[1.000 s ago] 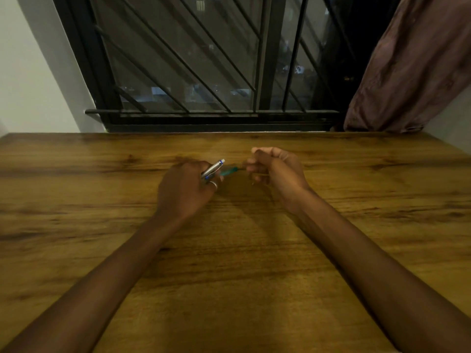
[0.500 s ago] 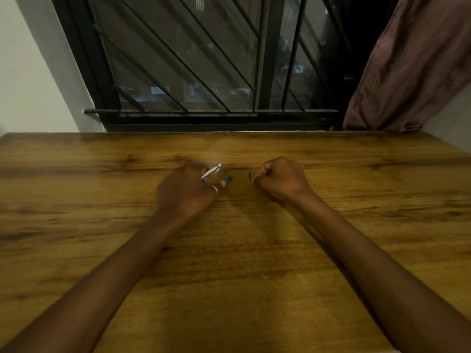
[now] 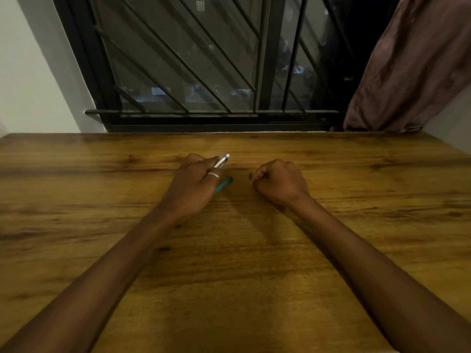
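Wooden table (image 3: 356,225), two hands, pen in parts: separation judged done.
Hands, joined at the teal tube (image 3: 224,184) a second earlier, lay apart: left hand (image 3: 193,184) gripped silver pen barrel (image 3: 221,163), tube under its fingers; right hand (image 3: 280,182) curled, small dark piece (image 3: 250,175) at its fingertips, hold untellable.

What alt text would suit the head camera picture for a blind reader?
A person's left hand grips a silver pen part, a teal pen part poking out beneath it; the curled right hand seems to pinch a small dark piece. Both are at a wooden table below a barred window.
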